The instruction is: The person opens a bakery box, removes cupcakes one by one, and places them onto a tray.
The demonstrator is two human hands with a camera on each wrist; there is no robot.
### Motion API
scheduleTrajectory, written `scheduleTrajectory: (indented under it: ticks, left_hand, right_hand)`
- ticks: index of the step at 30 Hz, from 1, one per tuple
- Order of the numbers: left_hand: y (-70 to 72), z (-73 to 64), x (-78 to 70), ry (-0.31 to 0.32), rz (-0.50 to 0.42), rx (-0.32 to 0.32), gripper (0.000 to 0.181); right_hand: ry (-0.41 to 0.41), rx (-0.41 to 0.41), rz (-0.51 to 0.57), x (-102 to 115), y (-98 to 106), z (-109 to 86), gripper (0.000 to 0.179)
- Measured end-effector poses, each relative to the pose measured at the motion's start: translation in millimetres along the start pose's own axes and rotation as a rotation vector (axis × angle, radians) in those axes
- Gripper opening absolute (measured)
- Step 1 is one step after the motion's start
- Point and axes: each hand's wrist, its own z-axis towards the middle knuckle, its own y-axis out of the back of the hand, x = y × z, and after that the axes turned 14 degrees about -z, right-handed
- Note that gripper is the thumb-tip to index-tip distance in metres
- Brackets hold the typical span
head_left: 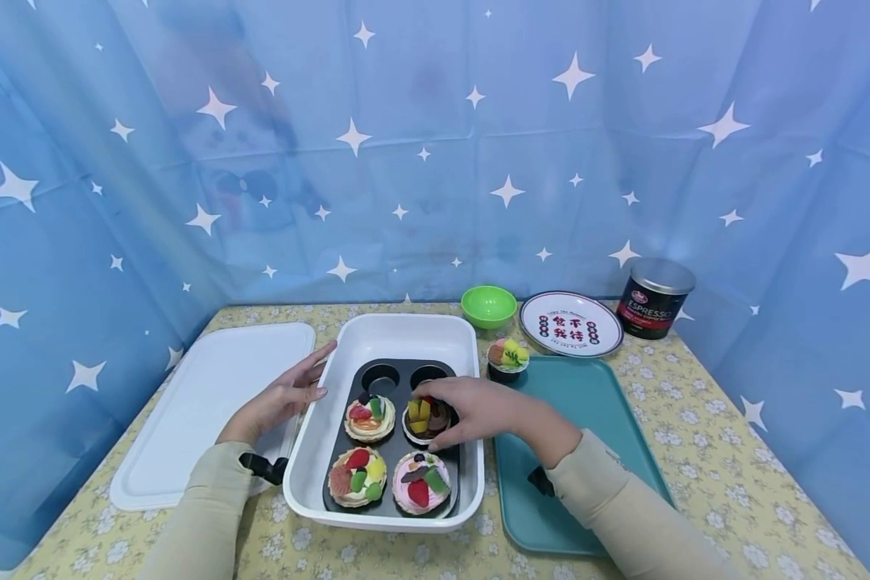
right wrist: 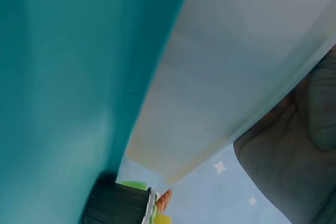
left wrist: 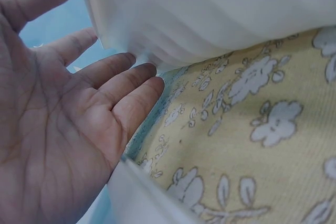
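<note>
My right hand [head_left: 471, 409] reaches over the right rim of a white tub [head_left: 395, 329] and grips a brown fruit tart [head_left: 428, 417], thumb at its near side and fingers at its far side. The tart sits at a cup of a dark muffin pan [head_left: 394, 509] inside the tub. Three more tarts lie in the pan: a cream one [head_left: 370, 417], a yellow-green fruit one [head_left: 358, 477] and a pink one [head_left: 421, 483]. My left hand [head_left: 284, 400] rests against the tub's left side, its fingers extended, the palm [left wrist: 47, 124] showing in the left wrist view.
Left of the tub lies a white lid [head_left: 196, 403]. To its right is a teal tray [head_left: 573, 451], with a fruit-topped cupcake [head_left: 507, 358] at its far left corner. Behind stand a green bowl [head_left: 489, 308], a printed plate [head_left: 571, 324] and an espresso tin [head_left: 655, 298].
</note>
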Motion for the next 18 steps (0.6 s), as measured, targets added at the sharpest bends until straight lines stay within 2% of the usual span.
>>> scheduleTrajectory:
  ticks: [8,18]
  left_hand:
    - [0.5,-1.0,-0.1,0.010,-0.006,0.000,0.083]
    - [0.9,0.0,0.3,0.014,-0.008,-0.004,0.082]
  right_hand:
    - [-0.020,0.015,-0.041,1.4,-1.3,0.0,0.074]
    - [0.002,-0.006,-0.079,4.3,0.7,-0.5,0.069]
